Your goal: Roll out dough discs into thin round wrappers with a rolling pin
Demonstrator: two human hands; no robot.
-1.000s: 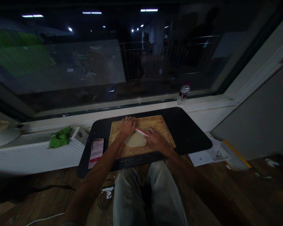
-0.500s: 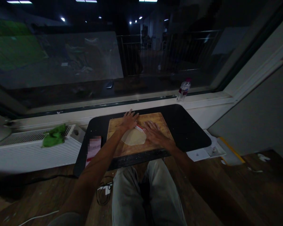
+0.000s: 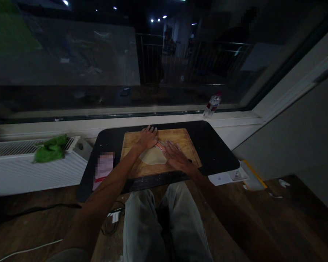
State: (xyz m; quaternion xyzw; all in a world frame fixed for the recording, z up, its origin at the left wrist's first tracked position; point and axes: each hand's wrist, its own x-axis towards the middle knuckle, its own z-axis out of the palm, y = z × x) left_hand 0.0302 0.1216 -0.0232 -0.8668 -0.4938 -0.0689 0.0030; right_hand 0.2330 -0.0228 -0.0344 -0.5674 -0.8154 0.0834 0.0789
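Observation:
A flat, pale sheet of dough (image 3: 153, 157) lies on a wooden board (image 3: 133, 171). Across its far edge runs a slim red-and-white rod (image 3: 160, 145), slanting between my hands; its ends are hidden under them. My left hand (image 3: 148, 137) rests on the rod's far-left end with the fingers stretched out and spread. Over the near-right end lies my right hand (image 3: 175, 153), palm down and fingers extended, partly covering the dough's right side. Pale powder shows on its fingers.
The board sits on a black tabletop (image 3: 218, 149) against the window sill. A pink packet (image 3: 104, 169) lies at the left, a bottle (image 3: 211, 105) stands on the sill. A green cloth (image 3: 50, 149) hangs over the radiator (image 3: 24, 173). Cables (image 3: 110, 225) lie on the floor.
The view has shifted, so the table and board appear a little further left. Both hands stay on the rod with only a slight movement, and its visible face looks redder.

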